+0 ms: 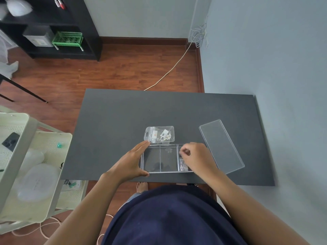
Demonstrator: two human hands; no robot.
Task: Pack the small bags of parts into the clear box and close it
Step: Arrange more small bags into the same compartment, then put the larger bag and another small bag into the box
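1. Clear box (160,159) sits open on the tabletop (115,121); packing is under way, with one bag (183,165) in its right compartment.
2. Left hand (131,160), spread, braces the box's left end; right hand (193,156) hovers over the right compartment, fingers curled; whether they pinch anything, I cannot tell.
3. Next, I judge: fetch the remaining bags (160,134) just beyond the box, then the lid (221,145) to its right.

Clear glossy plastic box (160,159) and lid (221,145) — on a matt dark table (115,121) — over polished wood floor (123,71)

No legible text — barcode sticker (164,133) on bag (print on box too small)
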